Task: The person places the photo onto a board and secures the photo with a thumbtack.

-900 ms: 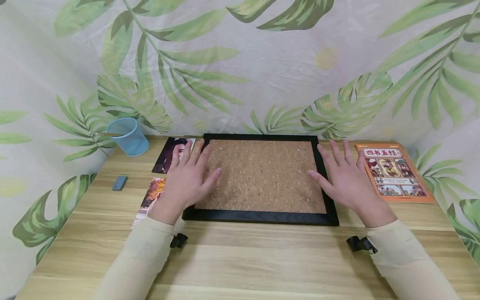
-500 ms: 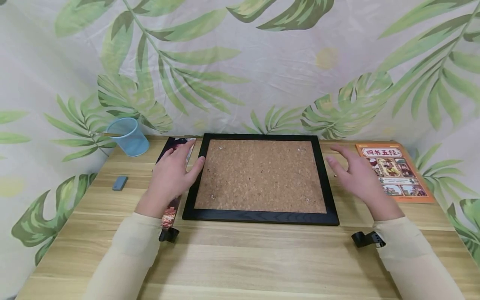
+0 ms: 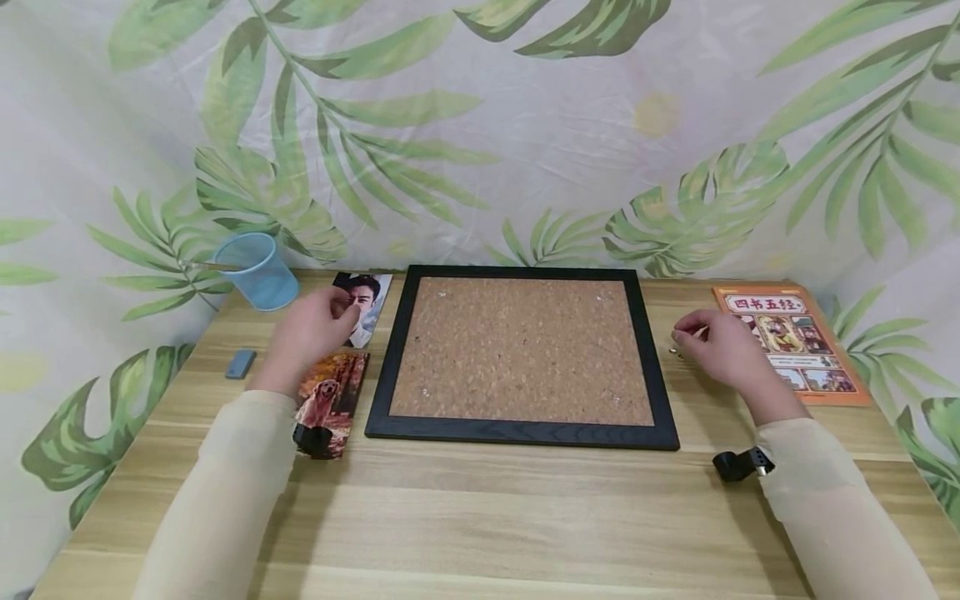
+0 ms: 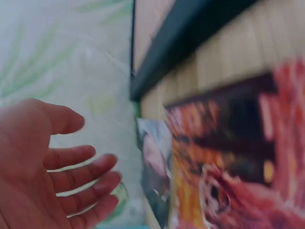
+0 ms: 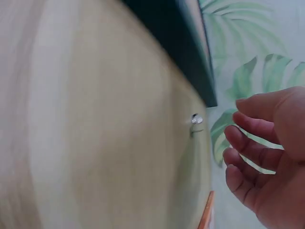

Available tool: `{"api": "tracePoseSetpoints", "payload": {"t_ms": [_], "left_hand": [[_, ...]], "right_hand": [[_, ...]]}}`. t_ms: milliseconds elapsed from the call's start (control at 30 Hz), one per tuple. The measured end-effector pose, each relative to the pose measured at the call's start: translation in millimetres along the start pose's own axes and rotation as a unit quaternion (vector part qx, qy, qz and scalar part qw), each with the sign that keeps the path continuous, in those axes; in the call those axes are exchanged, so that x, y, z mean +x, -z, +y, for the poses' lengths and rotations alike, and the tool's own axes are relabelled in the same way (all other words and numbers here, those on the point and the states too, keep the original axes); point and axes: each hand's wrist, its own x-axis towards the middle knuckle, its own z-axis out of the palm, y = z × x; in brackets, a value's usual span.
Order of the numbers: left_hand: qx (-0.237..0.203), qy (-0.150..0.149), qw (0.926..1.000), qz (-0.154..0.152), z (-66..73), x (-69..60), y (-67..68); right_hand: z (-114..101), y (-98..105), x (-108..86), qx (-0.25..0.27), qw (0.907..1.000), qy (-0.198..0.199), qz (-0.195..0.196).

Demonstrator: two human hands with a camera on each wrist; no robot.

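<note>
Hovering apart, loosely curled and empty, are the left hand [image 3: 309, 332] near a rectangular portrait photo [image 3: 371, 305] and the right hand [image 3: 723, 348] beside small silvery metal pieces [image 5: 196, 119] on the wooden table [image 3: 525, 517]. Likely a pick-up step, calling next for a light pinch.

On the left of the wooden tabletop [image 3: 525, 517], a portrait photo [image 3: 367, 312] lay flat at the far side, its left part hidden beneath the left hand [image 3: 309, 333], whose fingers were loosely bent. Just nearer lay a photo of a golden dog [image 3: 339, 398] against orange autumn foliage, partly covered in the head view. On the right, small shiny pieces [image 5: 196, 119] sat just beside the right hand [image 3: 722, 348], not held.
</note>
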Motion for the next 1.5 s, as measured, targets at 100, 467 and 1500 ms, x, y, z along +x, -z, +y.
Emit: {"api": "tracePoseSetpoints", "payload": {"t_ms": [100, 467, 1500], "left_hand": [[0.017, 0.019, 0.9994, -0.024, -13.9, 9.4, 0.1], [0.094, 0.070, 0.9895, -0.084, -35.1, 28.7, -6.3], [-0.187, -0.026, 0.9805, 0.055, -29.9, -28.0, 7.8]], "right_hand": [[7.1, -4.0, 3.7, -0.014, 0.9998, -0.003, -0.013], [12.2, -13.4, 7.4, -0.021, 0.9986, -0.031, -0.038], [-16.0, -16.8, 5.1, 0.002, 0.9991, 0.011, 0.040]]}}
